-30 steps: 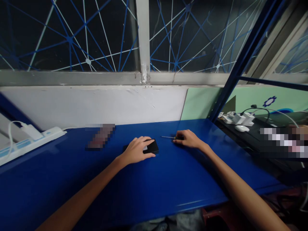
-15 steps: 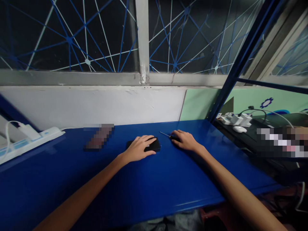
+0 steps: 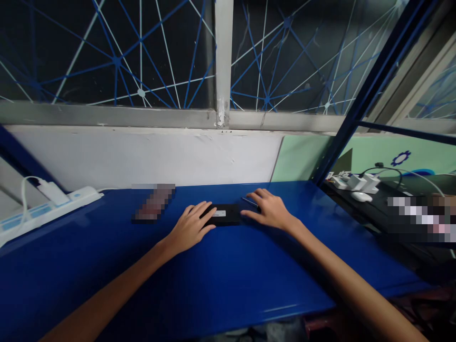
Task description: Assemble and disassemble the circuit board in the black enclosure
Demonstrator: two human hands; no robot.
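A flat black rectangular box (image 3: 231, 217) with a pale label lies on the blue table; I cannot make out its exact kind. My left hand (image 3: 190, 225) rests over the box's left end with its fingers spread. My right hand (image 3: 269, 209) is at the box's right end, thumb and fingers apart, the thumb close to the box's edge. Beneath its fingers lies a screwdriver (image 3: 249, 202), its thin metal shaft pointing left and back. The screwdriver's handle is mostly hidden by the right hand.
A blurred-out item (image 3: 153, 204) lies left of the box. At the far left is a white power strip (image 3: 81, 194) with a plugged-in adapter. A blue metal post (image 3: 342, 123) rises at the right; beyond it are chargers (image 3: 363, 182) and a white mouse (image 3: 361, 196).
My right hand has loosened from the screwdriver's handle and shifted left to the box. My left hand has slid left, uncovering the label. The view has turned slightly left.
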